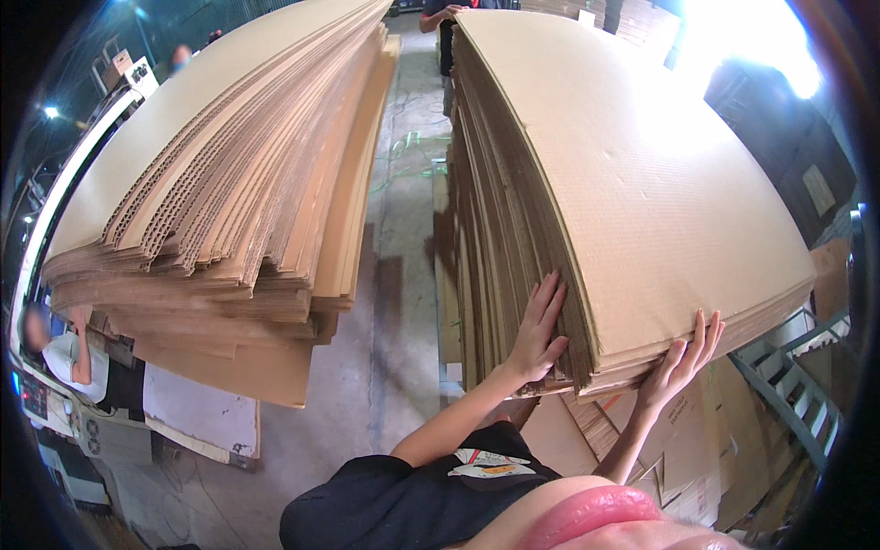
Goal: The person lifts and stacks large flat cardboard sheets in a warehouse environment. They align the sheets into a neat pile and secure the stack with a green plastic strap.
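A tall stack of large brown cardboard sheets (660, 183) stands to the right, its top sheet flat and broad. My left hand (541, 335) lies against the stack's left side near the close corner, fingers stretched over the sheet edges. My right hand (683, 357) rests on the near edge, its spread fingertips reaching up to the rim of the top sheets. Neither hand wraps round a sheet. At left stands a second stack of cardboard sheets (247, 174), its layers fanned unevenly and corrugated edges showing.
A grey concrete aisle (403, 229) runs between the stacks. A co-worker (445, 41) stands at the right stack's far end, a hand at its corner. Another person (78, 367) is at far left. Grey metal steps (788, 385) and loose cardboard (678, 449) lie near right.
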Available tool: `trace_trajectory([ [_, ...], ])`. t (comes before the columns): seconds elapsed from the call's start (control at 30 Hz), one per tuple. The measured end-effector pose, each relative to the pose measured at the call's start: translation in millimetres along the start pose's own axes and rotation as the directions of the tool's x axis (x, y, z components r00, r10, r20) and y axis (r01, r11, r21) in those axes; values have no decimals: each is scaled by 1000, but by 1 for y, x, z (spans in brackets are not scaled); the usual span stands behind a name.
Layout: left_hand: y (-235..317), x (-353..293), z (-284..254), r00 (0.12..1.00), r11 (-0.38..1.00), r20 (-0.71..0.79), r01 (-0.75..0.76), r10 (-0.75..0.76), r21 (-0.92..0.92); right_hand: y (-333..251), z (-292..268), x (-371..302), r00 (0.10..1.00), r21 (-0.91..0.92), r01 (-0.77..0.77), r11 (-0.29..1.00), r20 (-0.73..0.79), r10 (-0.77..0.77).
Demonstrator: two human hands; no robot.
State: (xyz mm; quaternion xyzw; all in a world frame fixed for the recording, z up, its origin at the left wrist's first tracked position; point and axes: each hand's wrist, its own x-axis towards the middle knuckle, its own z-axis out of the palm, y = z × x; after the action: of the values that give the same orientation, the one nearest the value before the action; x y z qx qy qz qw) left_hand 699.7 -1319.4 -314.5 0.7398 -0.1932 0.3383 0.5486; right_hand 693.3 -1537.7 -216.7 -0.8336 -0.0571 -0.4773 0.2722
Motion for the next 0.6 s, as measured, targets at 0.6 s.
trace_trajectory([
  [0.6,-5,-5,4,999,1000,-36,13,-13,-4,-6,3,-2,992,103,-59,993,-103,69],
])
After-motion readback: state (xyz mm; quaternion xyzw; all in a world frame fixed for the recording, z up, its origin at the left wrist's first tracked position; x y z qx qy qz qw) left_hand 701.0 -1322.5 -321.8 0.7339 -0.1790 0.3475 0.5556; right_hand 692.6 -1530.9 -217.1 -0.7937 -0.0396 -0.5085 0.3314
